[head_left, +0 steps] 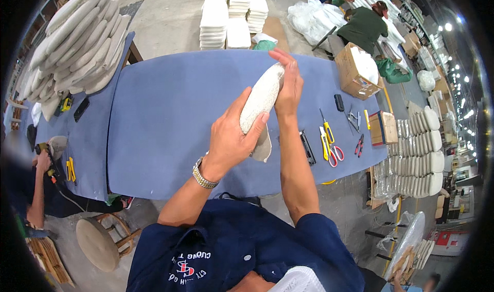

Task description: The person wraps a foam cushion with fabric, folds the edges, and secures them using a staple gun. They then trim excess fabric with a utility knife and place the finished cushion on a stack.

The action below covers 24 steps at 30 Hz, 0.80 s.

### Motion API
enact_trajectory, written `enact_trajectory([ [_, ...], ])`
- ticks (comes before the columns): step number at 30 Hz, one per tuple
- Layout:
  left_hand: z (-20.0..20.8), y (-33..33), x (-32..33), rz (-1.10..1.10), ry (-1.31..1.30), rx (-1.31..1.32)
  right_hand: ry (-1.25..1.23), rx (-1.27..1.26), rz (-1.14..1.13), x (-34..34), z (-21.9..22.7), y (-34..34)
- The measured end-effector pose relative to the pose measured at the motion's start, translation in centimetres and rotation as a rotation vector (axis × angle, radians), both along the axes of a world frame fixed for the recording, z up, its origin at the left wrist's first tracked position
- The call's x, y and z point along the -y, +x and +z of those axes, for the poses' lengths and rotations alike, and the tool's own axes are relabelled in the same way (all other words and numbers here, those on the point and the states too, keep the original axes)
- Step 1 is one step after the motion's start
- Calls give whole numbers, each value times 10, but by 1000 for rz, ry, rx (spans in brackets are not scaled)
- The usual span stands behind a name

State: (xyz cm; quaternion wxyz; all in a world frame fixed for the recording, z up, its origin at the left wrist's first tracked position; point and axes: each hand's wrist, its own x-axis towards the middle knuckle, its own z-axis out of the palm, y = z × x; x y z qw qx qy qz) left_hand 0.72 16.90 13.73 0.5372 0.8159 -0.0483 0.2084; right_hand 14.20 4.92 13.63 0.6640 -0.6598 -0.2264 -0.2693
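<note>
A small cushion pad in white textured fabric is raised above the blue-covered table, tilted, its far end pointing up and right. My left hand is closed round its near left side, thumb across the fabric. My right hand lies along the pad's right side and far end, fingers stretched out and palm against it. A beige flap of cloth hangs below the pad, under my left hand. What the palms cover is hidden.
The blue table holds yellow-and-red scissors, a yellow cutter, a black stapler, pliers and a cardboard box. Stacked cushions stand at left, where another person's hand holds a power tool. A stool stands nearby.
</note>
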Motion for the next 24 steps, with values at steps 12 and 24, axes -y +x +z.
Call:
enact_trajectory([
  [12,11,23,-48,-131,66,-9,-798,272,2,-29,41,5],
  [24,0,-14,-110,-168,-57,-41,-297,-504,368,-70,33,36],
])
